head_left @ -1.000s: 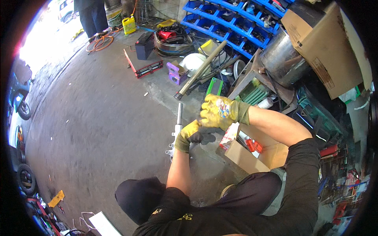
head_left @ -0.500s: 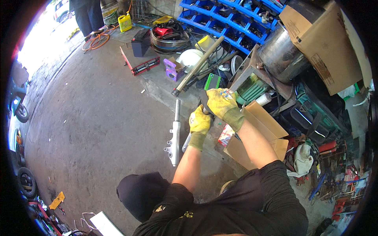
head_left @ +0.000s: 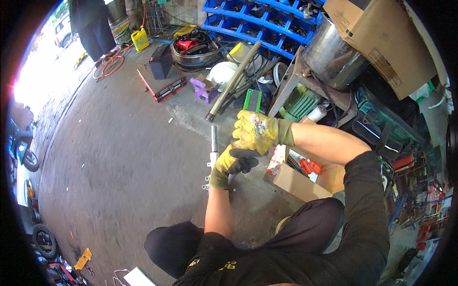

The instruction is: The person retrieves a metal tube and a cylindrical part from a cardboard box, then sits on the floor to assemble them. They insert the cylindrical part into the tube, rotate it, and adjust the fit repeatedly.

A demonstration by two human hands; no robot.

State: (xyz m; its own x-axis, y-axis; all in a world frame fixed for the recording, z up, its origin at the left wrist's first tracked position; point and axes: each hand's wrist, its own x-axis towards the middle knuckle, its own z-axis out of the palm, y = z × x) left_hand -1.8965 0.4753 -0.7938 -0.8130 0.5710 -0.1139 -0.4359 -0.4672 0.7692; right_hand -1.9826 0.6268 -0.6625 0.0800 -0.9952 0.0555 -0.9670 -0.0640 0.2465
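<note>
Your right hand (head_left: 255,131) sits over your left hand (head_left: 233,163), the gloves meeting at the knuckles. The fingers of both are curled, but the gloves cover whatever may lie between them, so I can't tell what either one grasps, or whether it grasps anything.

This looks like a two-handed job at close quarters. To do it well, let the left hand be the steady anchor and put the effort through the right, with that raised elbow loose and the wrist straight. Tilt the right glove a little so you can see the contact point, and mind that a slip toward nine o'clock could knock the tube.

The silver tube (head_left: 214,137) is on the floor at nine o'clock from your gloves, just beside the left one, which hides part of it. Taking twelve as straight ahead of you, its long axis runs nearly twelve to six. The slim, bright end points to twelve; the thicker body comes back toward six, its lugs jutting toward nine.

At about four o'clock stands the carton (head_left: 301,183), with a dark spring (head_left: 296,164) inside.
</note>
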